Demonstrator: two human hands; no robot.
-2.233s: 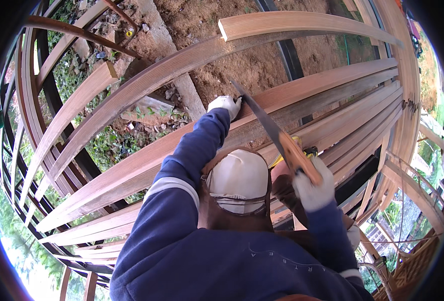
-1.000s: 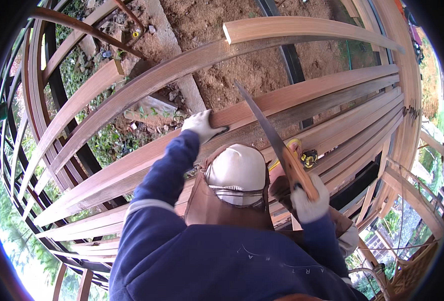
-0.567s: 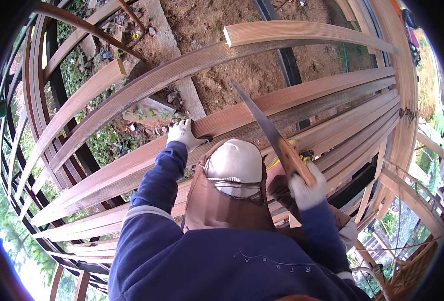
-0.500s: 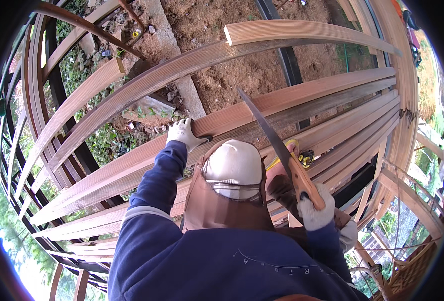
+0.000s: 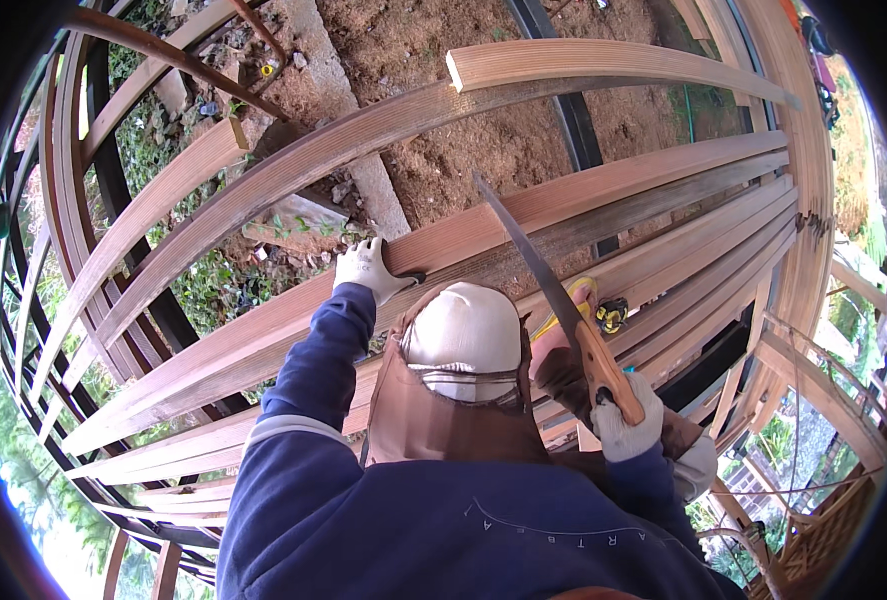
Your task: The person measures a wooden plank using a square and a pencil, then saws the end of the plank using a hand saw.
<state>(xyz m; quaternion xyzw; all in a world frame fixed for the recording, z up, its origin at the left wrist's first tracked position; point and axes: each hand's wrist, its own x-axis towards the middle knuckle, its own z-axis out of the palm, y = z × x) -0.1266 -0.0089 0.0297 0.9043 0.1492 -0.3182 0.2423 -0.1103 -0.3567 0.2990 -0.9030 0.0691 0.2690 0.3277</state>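
Observation:
My left hand (image 5: pixel 367 268), in a white glove, grips the long reddish board (image 5: pixel 523 205), fingers bent over its far edge and thumb out to the right. My gloved right hand (image 5: pixel 625 418) is closed on the wooden handle of a handsaw (image 5: pixel 543 270), whose dark blade slants up-left across that board; whether it touches cannot tell. A yellow-and-black tape measure (image 5: pixel 611 316) lies right of the blade. Between my arms is a rounded white pad with brown cloth (image 5: pixel 463 340), perhaps my knee.
Parallel slats (image 5: pixel 693 270) run to a timber beam (image 5: pixel 803 170) on the right. Curved loose boards (image 5: pixel 603 62) lie across black metal beams (image 5: pixel 578 120) above dirt, rubble and a concrete strip (image 5: pixel 363 190). Rusty bars (image 5: pixel 193 70) cross at upper left; timber framing (image 5: pixel 823 390) stands at right.
My left hand has slid left and down along the board, then stayed put. My right hand has lowered with the saw, its tip now slightly lower.

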